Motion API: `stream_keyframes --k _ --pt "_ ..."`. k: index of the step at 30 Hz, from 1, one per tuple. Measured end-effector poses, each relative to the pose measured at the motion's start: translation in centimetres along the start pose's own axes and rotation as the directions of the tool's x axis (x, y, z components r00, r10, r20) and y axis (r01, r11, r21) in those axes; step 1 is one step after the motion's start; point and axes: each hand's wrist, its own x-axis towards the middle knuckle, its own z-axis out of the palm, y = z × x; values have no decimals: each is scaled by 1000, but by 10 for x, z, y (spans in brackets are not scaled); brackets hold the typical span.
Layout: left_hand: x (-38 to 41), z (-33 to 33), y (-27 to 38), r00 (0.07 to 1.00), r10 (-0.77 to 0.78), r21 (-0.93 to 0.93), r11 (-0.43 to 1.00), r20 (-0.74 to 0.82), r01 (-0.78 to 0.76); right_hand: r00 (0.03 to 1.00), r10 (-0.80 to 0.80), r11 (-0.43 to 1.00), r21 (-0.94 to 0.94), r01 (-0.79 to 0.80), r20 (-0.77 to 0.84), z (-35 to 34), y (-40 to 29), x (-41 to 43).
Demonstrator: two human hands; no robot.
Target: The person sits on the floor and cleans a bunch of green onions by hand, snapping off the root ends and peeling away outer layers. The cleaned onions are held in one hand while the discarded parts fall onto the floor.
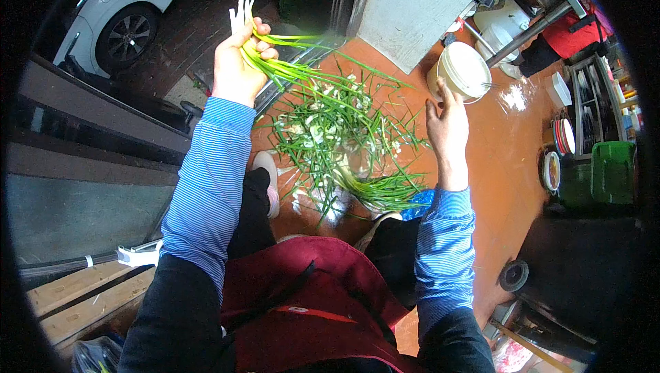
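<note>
My left hand (245, 61) is closed around a bunch of green onions (273, 66). Their white root ends point up past the fingers, and the long green leaves trail to the right. My right hand (447, 123) is held up at the right with thumb and fingers apart, and I see nothing in it. Its fingertips overlap the near edge of a whitish plastic bucket (459, 66) in view; whether they touch it cannot be told. Below and between the hands, a heap of loose green leaves and pale trimmings (335, 125) covers the floor. Another bunch of green onions (376, 190) lies at its near edge.
Blue plastic (418, 204) lies beside my right leg. A grey door panel (412, 7) stands ahead, and a white car (111, 17) is outside at upper left. A person in red (572, 32) is at upper right. A green bin (612, 172) and a black wheeled container (582, 264) line the right.
</note>
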Motion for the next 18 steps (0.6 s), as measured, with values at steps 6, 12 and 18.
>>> stream_keyframes --k 6,12,18 --pt "-5 13 2 1000 3 6 1000 -25 -3 945 210 918 281 -279 252 -11 3 3" --pt "-3 7 1 995 27 -59 998 -95 -32 675 -14 30 675 -737 738 -37 1 16" --pt "4 3 -15 948 33 -111 991 -316 -72 849 110 968 -249 27 517 20 -1 -14"
